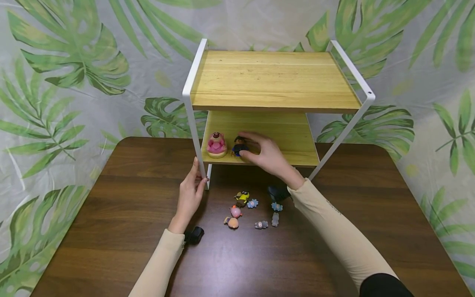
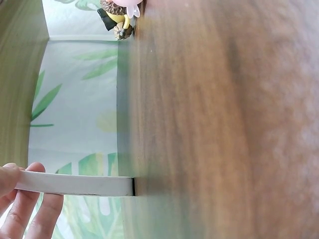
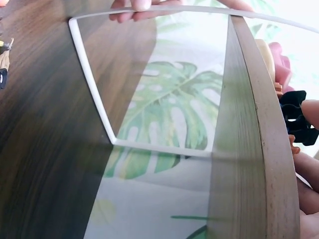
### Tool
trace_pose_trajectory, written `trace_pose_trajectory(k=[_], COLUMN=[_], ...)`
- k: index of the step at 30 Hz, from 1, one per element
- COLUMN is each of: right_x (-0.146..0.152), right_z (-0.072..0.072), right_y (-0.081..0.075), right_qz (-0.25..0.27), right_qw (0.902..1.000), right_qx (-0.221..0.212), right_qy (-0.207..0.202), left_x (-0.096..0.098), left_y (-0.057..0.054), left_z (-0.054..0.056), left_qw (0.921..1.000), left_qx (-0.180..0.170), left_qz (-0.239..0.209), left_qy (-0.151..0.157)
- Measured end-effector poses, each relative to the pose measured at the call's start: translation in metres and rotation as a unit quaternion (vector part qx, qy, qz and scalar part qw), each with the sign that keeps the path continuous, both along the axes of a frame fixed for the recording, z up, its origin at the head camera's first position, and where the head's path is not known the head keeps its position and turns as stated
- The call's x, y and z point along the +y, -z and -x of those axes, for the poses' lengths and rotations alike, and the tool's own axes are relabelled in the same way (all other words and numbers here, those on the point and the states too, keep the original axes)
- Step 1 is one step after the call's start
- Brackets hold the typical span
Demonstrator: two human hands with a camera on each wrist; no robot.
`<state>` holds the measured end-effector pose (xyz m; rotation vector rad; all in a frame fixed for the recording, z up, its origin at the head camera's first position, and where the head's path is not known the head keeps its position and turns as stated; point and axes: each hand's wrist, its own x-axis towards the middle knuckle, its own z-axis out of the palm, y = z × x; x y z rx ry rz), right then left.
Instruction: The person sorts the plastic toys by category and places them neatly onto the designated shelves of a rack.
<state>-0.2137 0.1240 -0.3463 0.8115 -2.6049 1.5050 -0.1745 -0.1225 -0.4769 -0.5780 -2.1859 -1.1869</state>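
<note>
My right hand reaches onto the lower board of a two-tier shelf. Thumb and fingers pinch a small figurine with dark hair and black clothing, close over the board near its front edge. In the right wrist view, the figurine's black part shows beyond the board edge, at the thumb. Just left of it sits a pink bear figurine on a pale round base. My left hand grips the shelf's white front-left leg, its thumb and fingers around the metal in the left wrist view.
On the brown table before the shelf lie several small toys, among them a yellow-and-brown figure, a pink one and a grey one. The wooden top board overhangs the lower one. Leaf-print cloth hangs behind.
</note>
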Motion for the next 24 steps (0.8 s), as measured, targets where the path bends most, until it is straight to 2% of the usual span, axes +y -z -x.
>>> trace_pose_trajectory(k=[5,12,24], right_x=[-0.001,0.003,0.021], right_z=[0.001,-0.002,-0.015], right_y=[-0.001,-0.002,0.005], right_qz=[-0.01,0.002,0.075], right_qw=[0.9999,1.0,0.9969], right_qx=[-0.002,-0.007,0.022], right_qy=[-0.001,-0.002,-0.012], left_x=[-0.001,-0.001,-0.001], left_y=[-0.001,0.0,0.002], left_z=[0.0,0.0,0.002], left_qw=[1.0,1.0,0.9999], left_qx=[-0.003,-0.004,0.008], left_qz=[0.001,-0.001,-0.003], left_qy=[0.001,0.003,0.006])
